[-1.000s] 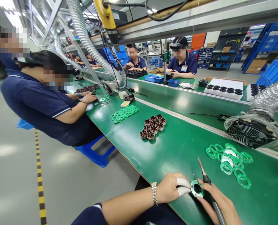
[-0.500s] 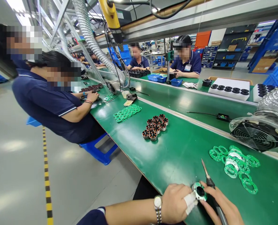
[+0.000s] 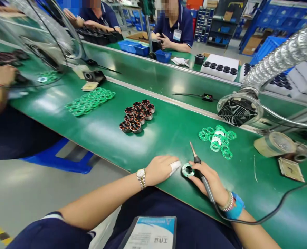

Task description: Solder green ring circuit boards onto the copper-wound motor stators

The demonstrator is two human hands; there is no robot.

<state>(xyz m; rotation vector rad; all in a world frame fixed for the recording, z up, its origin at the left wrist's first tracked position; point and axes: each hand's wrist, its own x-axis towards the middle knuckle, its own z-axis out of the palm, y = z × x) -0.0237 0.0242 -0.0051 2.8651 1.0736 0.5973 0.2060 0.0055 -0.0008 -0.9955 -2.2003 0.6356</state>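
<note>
My right hand [image 3: 207, 178] keeps a soldering iron [image 3: 206, 185] tucked across the palm, its bare tip pointing up and away. The thumb and forefinger of that hand grip a small round motor stator with a green ring-shaped circuit board [image 3: 188, 170] on top and a dark centre hole. Just left of it is my left hand [image 3: 161, 170], palm down at the table edge. Its fingers are bent and pressed together, one wrapped in white tape; the thumb is hidden, and I cannot see what, if anything, is between them.
Loose green circuit-board rings [image 3: 217, 138] lie beyond my right hand. Copper-wound stators [image 3: 137, 116] stand grouped mid-table, with more boards [image 3: 89, 101] farther left. A fume fan [image 3: 236, 110], a round container [image 3: 275, 143] and the iron's cable [image 3: 269, 218] are on the right. Co-workers sit left and opposite.
The view has tilted down and turned right. My left fingers have come slightly away from the stator, while the right hand still holds it together with the soldering iron.
</note>
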